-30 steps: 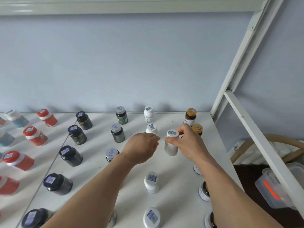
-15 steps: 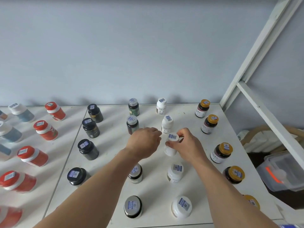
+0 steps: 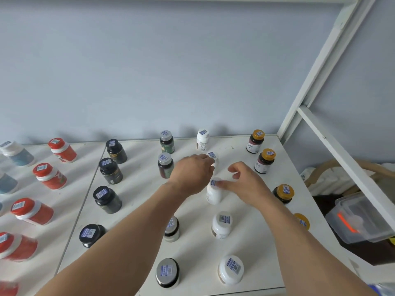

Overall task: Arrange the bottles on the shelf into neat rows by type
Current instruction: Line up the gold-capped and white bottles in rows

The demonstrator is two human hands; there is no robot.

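Right hand [image 3: 245, 184] pinching cap of white bottle [image 3: 213, 194], bottle upright

- Blue-and-white barcode stickers on bottle caps, e.g. white-capped bottle [image 3: 230, 270] and black-capped bottle [image 3: 92, 233]; codes too small to read.
- Body labels on yellow-capped bottle [image 3: 255, 142] and back white bottle [image 3: 202, 139]: print there, illegible.
- No brand, word or number readable anywhere.
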